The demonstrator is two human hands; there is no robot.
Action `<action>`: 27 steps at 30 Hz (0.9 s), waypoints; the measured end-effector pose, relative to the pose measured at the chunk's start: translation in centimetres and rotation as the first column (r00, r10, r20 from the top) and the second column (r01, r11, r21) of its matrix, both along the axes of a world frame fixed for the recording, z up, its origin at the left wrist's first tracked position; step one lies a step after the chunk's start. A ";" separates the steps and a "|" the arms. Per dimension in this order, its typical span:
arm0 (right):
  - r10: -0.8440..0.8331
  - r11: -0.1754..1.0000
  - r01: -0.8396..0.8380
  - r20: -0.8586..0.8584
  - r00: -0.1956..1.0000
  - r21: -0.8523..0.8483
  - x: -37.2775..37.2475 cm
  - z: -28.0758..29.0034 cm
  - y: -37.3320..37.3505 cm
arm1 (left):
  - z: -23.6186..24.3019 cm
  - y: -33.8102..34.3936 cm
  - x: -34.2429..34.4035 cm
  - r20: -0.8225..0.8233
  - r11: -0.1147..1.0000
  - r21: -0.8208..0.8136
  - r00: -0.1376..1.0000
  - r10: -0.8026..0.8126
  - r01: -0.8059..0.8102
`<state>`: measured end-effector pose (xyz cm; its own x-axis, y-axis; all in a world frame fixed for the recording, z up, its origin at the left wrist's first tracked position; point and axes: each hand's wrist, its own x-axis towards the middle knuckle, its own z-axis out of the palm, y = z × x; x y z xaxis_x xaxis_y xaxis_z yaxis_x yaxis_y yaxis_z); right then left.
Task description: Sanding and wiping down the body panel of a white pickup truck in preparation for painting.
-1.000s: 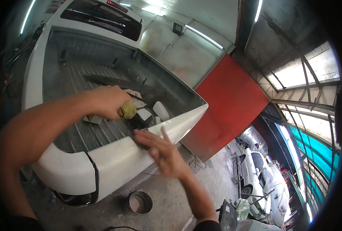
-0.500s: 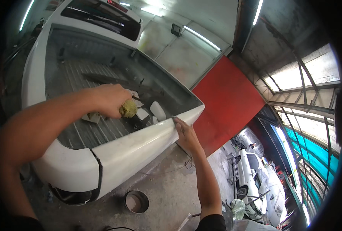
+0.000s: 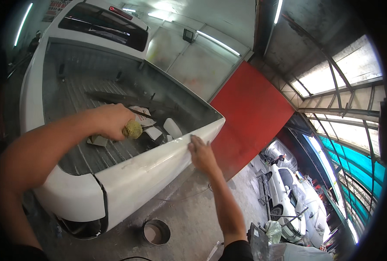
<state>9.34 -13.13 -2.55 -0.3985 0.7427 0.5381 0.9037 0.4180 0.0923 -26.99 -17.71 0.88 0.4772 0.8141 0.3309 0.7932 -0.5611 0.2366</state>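
Note:
My left hand (image 3: 117, 124) is closed on a crumpled yellow-green sponge-like wad (image 3: 132, 129) over the grey ribbed truck bed (image 3: 74, 145). My right hand (image 3: 202, 152) rests at the upper edge of the white tailgate (image 3: 137, 187), fingers together and bent; what, if anything, lies under the fingertips is too small to make out. Behind the wad lie a white printed paper (image 3: 142, 114), pale pieces (image 3: 171, 127) and a long dark strip (image 3: 106, 96).
A metal can (image 3: 156, 232) stands on the grey floor below the tailgate, near a thin hose. A red panel (image 3: 250, 113) is beyond the bed's corner. White cars (image 3: 285, 200), metal frames and a grey covered object are at the right.
My right hand swung from spread fingers near the tailgate's middle up and right along its top edge, then shifted slightly left. My left hand, still holding the wad, sits slightly lower and left in view.

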 end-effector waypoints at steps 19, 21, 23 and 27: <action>0.402 0.849 -0.443 -0.192 0.895 -0.288 -6.1 0.4 -6.5 | -1.1 -1.5 -2.6 -0.004 0.999 -0.042 1.000 0.031 -0.031; 0.296 0.868 -0.353 -0.209 0.932 -0.350 -4.6 1.4 -3.3 | -1.0 -1.7 -2.5 -0.030 0.996 -0.076 0.999 0.036 -0.038; 0.076 0.912 -0.203 -0.339 0.938 -0.358 0.4 1.4 4.0 | -0.5 -1.4 -1.9 -0.044 0.997 -0.080 0.999 0.016 -0.020; -0.172 0.957 0.093 -0.281 0.944 -0.274 4.3 0.8 11.4 | -0.4 -0.6 -1.3 -0.021 0.998 -0.038 0.999 -0.045 0.045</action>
<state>13.66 -1.71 -1.80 -0.1372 0.9046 0.4036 0.9214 0.2661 -0.2833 -28.27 -18.30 0.50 0.5206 0.8032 0.2895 0.7726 -0.5875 0.2407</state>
